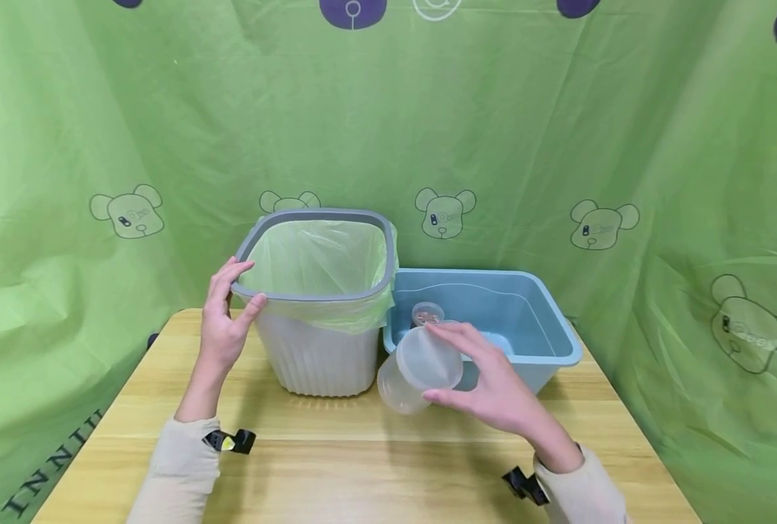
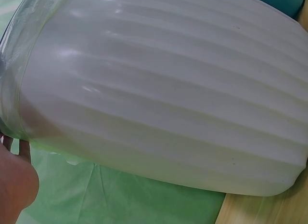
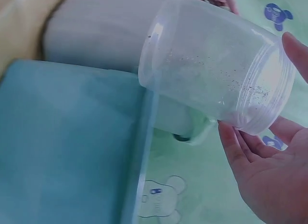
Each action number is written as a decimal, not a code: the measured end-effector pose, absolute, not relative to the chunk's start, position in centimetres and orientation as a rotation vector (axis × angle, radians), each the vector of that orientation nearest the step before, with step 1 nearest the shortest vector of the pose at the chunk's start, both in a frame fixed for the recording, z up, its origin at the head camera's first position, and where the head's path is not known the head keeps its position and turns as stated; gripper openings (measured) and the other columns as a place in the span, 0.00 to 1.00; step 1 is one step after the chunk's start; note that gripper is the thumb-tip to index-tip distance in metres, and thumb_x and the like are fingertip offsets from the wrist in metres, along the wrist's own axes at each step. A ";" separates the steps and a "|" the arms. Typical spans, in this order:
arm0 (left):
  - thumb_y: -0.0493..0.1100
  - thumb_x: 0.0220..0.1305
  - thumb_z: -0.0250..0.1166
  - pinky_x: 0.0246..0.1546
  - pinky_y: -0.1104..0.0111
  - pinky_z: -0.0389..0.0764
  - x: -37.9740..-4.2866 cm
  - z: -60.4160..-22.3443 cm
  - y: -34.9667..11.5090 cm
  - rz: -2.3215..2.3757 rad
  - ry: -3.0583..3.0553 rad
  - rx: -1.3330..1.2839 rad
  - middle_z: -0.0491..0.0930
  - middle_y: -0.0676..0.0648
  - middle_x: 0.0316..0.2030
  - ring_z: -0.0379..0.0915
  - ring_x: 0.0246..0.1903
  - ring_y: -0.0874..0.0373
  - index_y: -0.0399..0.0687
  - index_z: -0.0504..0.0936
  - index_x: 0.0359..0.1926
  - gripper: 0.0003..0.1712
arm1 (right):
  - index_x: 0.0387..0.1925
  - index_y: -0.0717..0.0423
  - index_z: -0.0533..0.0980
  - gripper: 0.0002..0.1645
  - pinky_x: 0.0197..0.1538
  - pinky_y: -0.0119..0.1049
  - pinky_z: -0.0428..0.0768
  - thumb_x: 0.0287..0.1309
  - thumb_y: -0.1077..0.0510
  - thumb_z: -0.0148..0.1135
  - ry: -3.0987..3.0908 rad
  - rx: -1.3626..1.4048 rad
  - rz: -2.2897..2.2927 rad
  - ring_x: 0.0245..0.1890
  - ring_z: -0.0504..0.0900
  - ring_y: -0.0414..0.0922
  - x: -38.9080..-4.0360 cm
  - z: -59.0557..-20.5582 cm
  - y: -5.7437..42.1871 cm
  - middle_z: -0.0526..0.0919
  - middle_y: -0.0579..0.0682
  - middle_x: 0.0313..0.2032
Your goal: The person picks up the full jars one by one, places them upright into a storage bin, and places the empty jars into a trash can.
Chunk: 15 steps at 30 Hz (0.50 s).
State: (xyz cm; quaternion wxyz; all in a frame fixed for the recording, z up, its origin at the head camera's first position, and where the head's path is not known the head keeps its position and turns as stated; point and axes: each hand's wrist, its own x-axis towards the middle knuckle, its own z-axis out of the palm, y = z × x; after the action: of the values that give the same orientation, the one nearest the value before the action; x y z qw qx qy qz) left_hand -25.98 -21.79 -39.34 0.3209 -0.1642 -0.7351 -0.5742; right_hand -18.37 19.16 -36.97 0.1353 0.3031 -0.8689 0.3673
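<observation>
My left hand (image 1: 225, 320) grips the grey rim of a trash bin (image 1: 323, 356) at its near left corner. In the left wrist view, the bin's ribbed white wall (image 2: 163, 94) fills most of the picture, and part of the left hand (image 2: 17, 185) shows at its rim. A translucent plastic jar (image 1: 404, 386) is tilted in my right hand (image 1: 493, 386), thumb and fingers around its wide ridged end. Small dark specks dot the jar's (image 3: 202, 65) wall and ridged end in the right wrist view.
A light green liner bag (image 1: 323, 255) lines the bin and hangs over its outside. Right beside the bin stands a blue tub (image 1: 493, 291), with a small clear container (image 1: 428, 313) of brownish contents inside. Both stand on a wooden table (image 1: 336, 466) before a green curtain.
</observation>
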 end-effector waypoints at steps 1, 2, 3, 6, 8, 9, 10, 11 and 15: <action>0.32 0.63 0.68 0.82 0.50 0.51 -26.0 -39.3 -21.8 -1.512 -1.930 -0.432 0.64 0.39 0.73 0.50 0.79 0.50 0.43 0.74 0.70 0.34 | 0.73 0.47 0.71 0.53 0.59 0.63 0.81 0.45 0.48 0.84 -2.497 0.882 1.079 0.65 0.76 0.58 -18.4 -36.6 19.2 0.75 0.52 0.68; 0.32 0.63 0.68 0.82 0.50 0.51 -26.0 -39.4 -21.8 -1.514 -1.928 -0.433 0.65 0.39 0.73 0.50 0.79 0.50 0.43 0.74 0.70 0.34 | 0.73 0.46 0.71 0.53 0.59 0.62 0.81 0.44 0.49 0.85 -2.477 0.883 1.093 0.65 0.76 0.57 -18.4 -36.2 19.2 0.76 0.51 0.67; 0.33 0.63 0.68 0.82 0.50 0.51 -26.1 -39.3 -21.8 -1.512 -1.928 -0.434 0.65 0.40 0.73 0.50 0.79 0.50 0.43 0.74 0.70 0.33 | 0.74 0.45 0.71 0.54 0.59 0.62 0.81 0.44 0.50 0.85 -2.456 0.881 1.105 0.65 0.76 0.55 -18.5 -35.9 19.2 0.76 0.51 0.67; 0.33 0.64 0.67 0.82 0.50 0.51 -26.1 -39.4 -21.8 -1.512 -1.928 -0.434 0.65 0.41 0.73 0.50 0.79 0.53 0.45 0.75 0.70 0.33 | 0.73 0.45 0.71 0.54 0.61 0.58 0.81 0.43 0.54 0.86 -2.394 0.857 1.140 0.64 0.76 0.51 -18.6 -35.1 19.3 0.77 0.48 0.66; 0.34 0.64 0.67 0.82 0.50 0.51 -26.1 -39.5 -21.8 -1.513 -1.928 -0.433 0.65 0.41 0.73 0.51 0.79 0.54 0.46 0.75 0.70 0.33 | 0.73 0.45 0.71 0.55 0.60 0.48 0.82 0.42 0.57 0.86 -2.350 0.837 1.157 0.64 0.76 0.46 -18.7 -34.6 19.3 0.77 0.48 0.66; 0.35 0.65 0.67 0.82 0.50 0.51 -26.1 -39.5 -21.7 -1.511 -1.930 -0.432 0.65 0.41 0.73 0.51 0.79 0.54 0.47 0.75 0.70 0.32 | 0.73 0.45 0.71 0.55 0.61 0.44 0.82 0.42 0.59 0.85 -2.323 0.830 1.181 0.63 0.75 0.44 -18.7 -34.4 19.3 0.77 0.48 0.66; 0.35 0.65 0.67 0.82 0.50 0.51 -26.1 -39.5 -21.7 -1.514 -1.929 -0.433 0.65 0.42 0.73 0.50 0.79 0.55 0.47 0.75 0.70 0.32 | 0.74 0.46 0.71 0.54 0.60 0.39 0.82 0.42 0.61 0.85 -2.294 0.828 1.216 0.63 0.75 0.43 -18.8 -34.2 19.3 0.77 0.48 0.66; 0.35 0.65 0.67 0.82 0.50 0.51 -26.1 -39.5 -21.8 -1.513 -1.930 -0.433 0.65 0.42 0.73 0.50 0.79 0.54 0.47 0.75 0.70 0.32 | 0.74 0.46 0.71 0.54 0.59 0.34 0.82 0.43 0.63 0.84 -2.260 0.830 1.257 0.62 0.75 0.41 -18.9 -34.0 19.3 0.76 0.48 0.66; 0.35 0.65 0.67 0.82 0.52 0.51 -26.1 -39.5 -21.8 -1.513 -1.934 -0.427 0.64 0.42 0.73 0.50 0.79 0.54 0.47 0.75 0.70 0.32 | 0.74 0.53 0.70 0.53 0.59 0.26 0.79 0.43 0.73 0.78 -2.107 0.846 1.458 0.60 0.75 0.42 -19.4 -33.7 19.2 0.75 0.52 0.65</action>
State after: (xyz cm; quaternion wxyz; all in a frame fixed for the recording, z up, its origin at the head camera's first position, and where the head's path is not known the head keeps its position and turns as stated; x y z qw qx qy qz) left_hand -26.10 -21.75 -39.48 0.3189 -0.1625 -0.7355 -0.5753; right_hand -19.44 19.15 -33.69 0.2198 0.3057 -0.7618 0.5271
